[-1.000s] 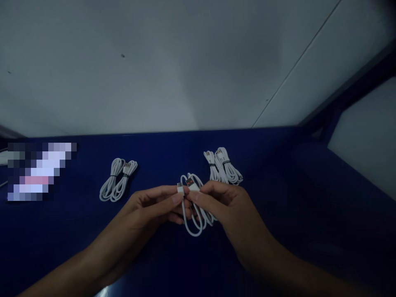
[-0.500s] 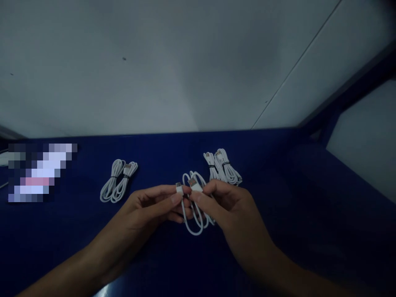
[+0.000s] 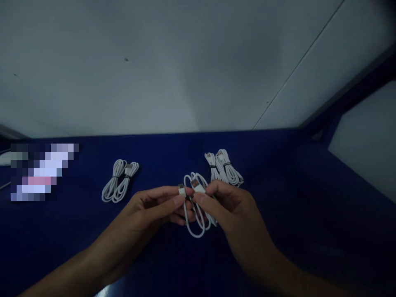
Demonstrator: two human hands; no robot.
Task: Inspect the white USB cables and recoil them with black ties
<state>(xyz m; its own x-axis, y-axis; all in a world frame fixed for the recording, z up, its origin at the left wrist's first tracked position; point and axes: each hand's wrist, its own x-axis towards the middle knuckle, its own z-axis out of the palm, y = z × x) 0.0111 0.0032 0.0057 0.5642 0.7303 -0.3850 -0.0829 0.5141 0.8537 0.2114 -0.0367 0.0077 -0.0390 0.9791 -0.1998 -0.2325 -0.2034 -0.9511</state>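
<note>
Both hands hold one loose white USB cable point(image 3: 195, 222) above a dark blue table point(image 3: 278, 214). My left hand point(image 3: 156, 206) pinches the small plug end between thumb and fingers. My right hand point(image 3: 225, 204) pinches the wider plug with the orange insert, right beside the other plug. The cable's loops hang down between the two hands and partly stand up behind the fingertips.
A tied bundle of white cables point(image 3: 120, 186) lies on the table to the left. Another tied bundle of white cables point(image 3: 224, 168) lies just behind my right hand. A blurred-out patch point(image 3: 43, 171) sits at the far left. A pale wall point(image 3: 173, 66) rises behind the table.
The two plug ends have come slightly closer together, and the hanging loops have shifted a little. The bundles on the table have not moved.
</note>
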